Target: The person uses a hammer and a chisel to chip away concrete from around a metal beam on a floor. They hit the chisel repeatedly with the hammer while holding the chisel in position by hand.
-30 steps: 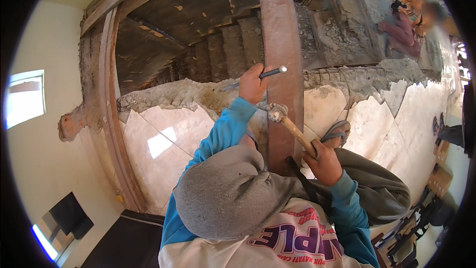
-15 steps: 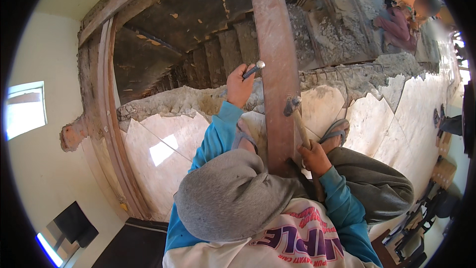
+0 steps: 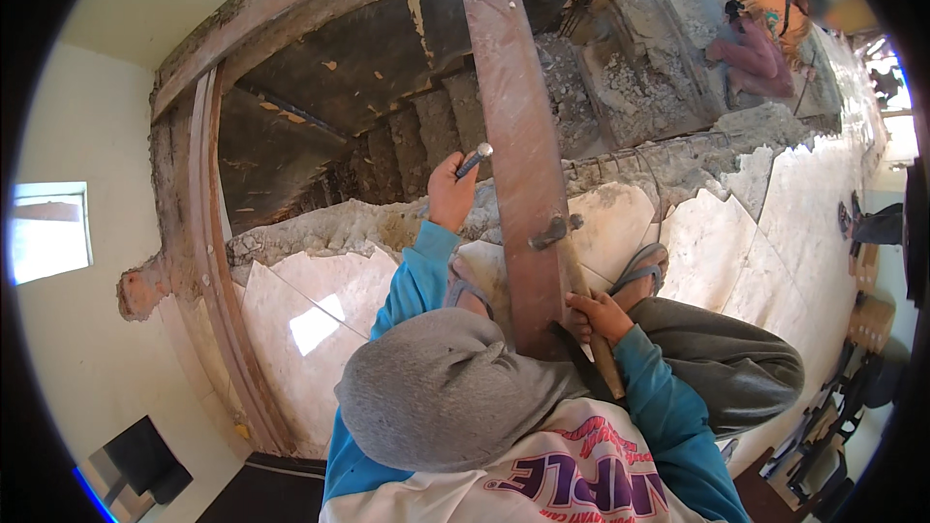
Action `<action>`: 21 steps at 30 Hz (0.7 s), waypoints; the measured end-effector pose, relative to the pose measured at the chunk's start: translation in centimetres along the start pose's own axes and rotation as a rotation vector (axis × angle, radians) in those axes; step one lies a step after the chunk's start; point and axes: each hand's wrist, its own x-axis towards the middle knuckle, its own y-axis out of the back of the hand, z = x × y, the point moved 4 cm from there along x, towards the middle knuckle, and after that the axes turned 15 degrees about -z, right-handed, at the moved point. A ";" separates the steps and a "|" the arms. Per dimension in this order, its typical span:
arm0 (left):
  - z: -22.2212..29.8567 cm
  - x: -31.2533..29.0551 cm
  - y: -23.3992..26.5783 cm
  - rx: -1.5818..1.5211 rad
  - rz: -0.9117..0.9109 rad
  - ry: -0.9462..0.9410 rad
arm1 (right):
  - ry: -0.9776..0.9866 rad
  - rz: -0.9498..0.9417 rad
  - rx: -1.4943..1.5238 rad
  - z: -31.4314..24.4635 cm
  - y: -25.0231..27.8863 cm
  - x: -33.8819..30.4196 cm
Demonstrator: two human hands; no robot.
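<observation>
While the left arm stretches forward, the left hand (image 3: 451,198) is closed around a dark, silver-ended metal rod (image 3: 471,166) just left of the long reddish-brown beam (image 3: 518,116). With its elbow bent, the right arm sets the right hand (image 3: 601,318) right of the beam, grasping a wooden-handled hammer (image 3: 573,269) whose dark head overlaps the beam's right edge. A second ago the rod's tip crossed the beam; now it clears the left edge, and the right hand grips mid-handle.

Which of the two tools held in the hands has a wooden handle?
The hammer in the right hand; the left hand's chisel-like rod is dark, with a bright end.
</observation>
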 end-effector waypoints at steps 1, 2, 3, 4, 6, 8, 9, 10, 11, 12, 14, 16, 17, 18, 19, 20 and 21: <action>0.2 -0.2 0.0 -0.015 -0.006 0.008 | -0.018 -0.056 0.041 0.6 0.0 0.5; 0.0 -0.2 -0.1 -0.004 -0.012 0.000 | -0.035 -0.112 0.081 1.2 0.0 0.9; -0.4 0.1 -0.1 0.006 -0.018 -0.009 | -0.027 -0.062 -0.014 1.7 0.5 1.5; -0.7 0.2 0.1 0.023 -0.018 -0.015 | -0.020 -0.020 -0.111 1.9 0.5 2.1; -1.3 0.3 0.3 0.015 -0.018 -0.019 | 0.088 0.210 -0.539 1.7 0.7 2.4; -1.9 0.1 0.8 0.018 -0.009 -0.018 | 0.294 0.582 -1.199 -0.7 -1.0 1.2; -1.9 0.0 1.0 0.022 -0.008 -0.021 | 0.404 0.615 -1.241 -2.0 -2.5 0.5; -1.8 0.0 1.0 0.027 -0.011 -0.026 | 0.517 0.651 -1.278 -4.7 -5.5 -0.6; -1.2 -0.1 0.9 0.084 0.024 -0.056 | 0.709 0.596 -1.306 -6.3 -7.7 -0.9; -0.6 -0.3 0.8 0.138 0.051 -0.094 | 0.902 0.550 -1.328 -7.8 -9.8 -1.2; -1.2 -0.2 1.0 0.198 0.049 -0.081 | 1.028 0.310 -1.392 -9.5 -13.4 1.8; 0.7 -1.4 1.5 0.085 0.076 -0.006 | 1.044 0.097 -1.304 -11.3 -16.7 3.5; 1.0 -1.0 0.2 0.055 0.050 -0.034 | 1.070 0.065 -1.317 -10.4 -15.9 6.5; 0.3 -0.7 -0.3 0.036 0.037 -0.044 | 0.802 0.044 -1.373 -11.0 -16.7 5.8; 0.0 -0.2 -1.9 0.018 0.010 -0.052 | 0.808 0.097 -1.447 -9.5 -15.5 7.2; -0.4 0.1 -2.3 0.021 0.005 -0.049 | 0.825 0.106 -1.516 -7.5 -14.8 8.6; -0.3 0.3 -1.4 0.039 0.022 -0.048 | 0.849 0.109 -1.512 -6.5 -15.2 8.4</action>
